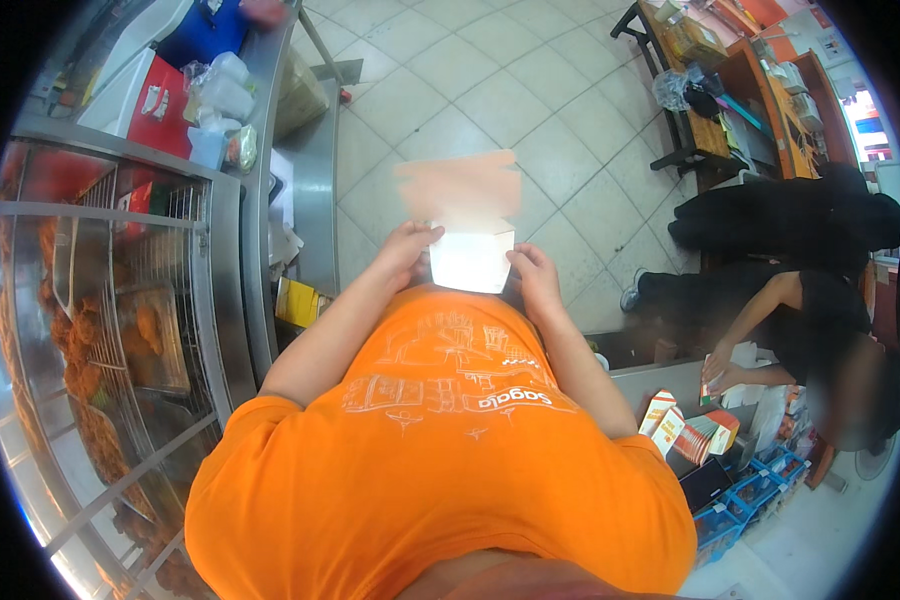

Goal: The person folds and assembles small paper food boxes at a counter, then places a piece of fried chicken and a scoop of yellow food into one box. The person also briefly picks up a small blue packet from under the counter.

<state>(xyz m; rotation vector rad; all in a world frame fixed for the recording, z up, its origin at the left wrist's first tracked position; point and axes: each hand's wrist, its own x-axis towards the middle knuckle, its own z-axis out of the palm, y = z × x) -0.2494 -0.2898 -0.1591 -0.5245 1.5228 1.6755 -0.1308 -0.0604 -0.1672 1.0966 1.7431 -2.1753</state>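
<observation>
Just in front of my orange shirt, I hold an open paper food box (467, 262) between both hands. Its inside is white, and a pale orange lid flap (460, 185), smeared by motion, stands out on the far side. My left hand (407, 250) pinches the box's left wall, with the thumb on the top edge. On the opposite wall, my right hand (535, 274) grips near the upper right corner. Nothing can be seen inside the box.
At left, a glass display case (225, 290) holds fried food on racks beside a steel counter (315, 190). On the right, a co-worker in black (820, 340) handles a small carton near stacked folded cartons (705, 435) and blue baskets (755, 490). A wooden bench (685, 110) stands far right.
</observation>
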